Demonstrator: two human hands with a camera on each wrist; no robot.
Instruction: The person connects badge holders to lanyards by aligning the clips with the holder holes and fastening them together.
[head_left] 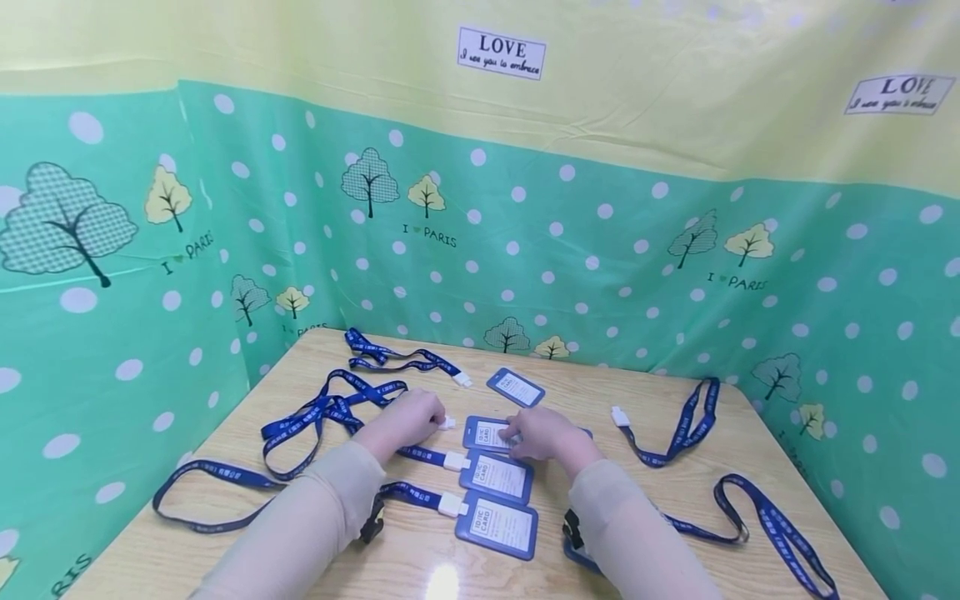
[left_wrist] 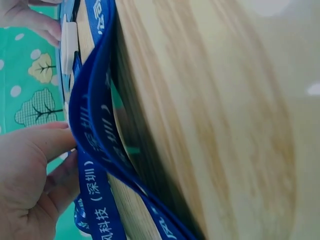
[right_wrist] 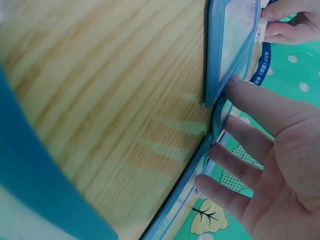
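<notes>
My left hand (head_left: 411, 417) pinches the white plastic clip (head_left: 447, 423) of a blue printed lanyard. That clip (right_wrist: 261, 27) shows between thumb and finger in the right wrist view, close to a badge holder. My right hand (head_left: 543, 433) rests over a blue badge holder (head_left: 480, 433), its fingers spread and fairly straight, fingertips at the holder. Another holder's blue edge (head_left: 588, 432) peeks out to the right of this hand. Nearer me lie two badge holders, the middle one (head_left: 495, 478) and the front one (head_left: 497, 527), each beside a white lanyard clip (head_left: 452, 505).
A separate badge holder (head_left: 516, 387) lies at the back, with a lanyard (head_left: 405, 360) to its left. Looped lanyards (head_left: 217, 475) spread over the table's left side. Two more, one (head_left: 682, 433) behind the other (head_left: 780, 525), lie right. A holder (head_left: 577, 554) is partly under my right forearm.
</notes>
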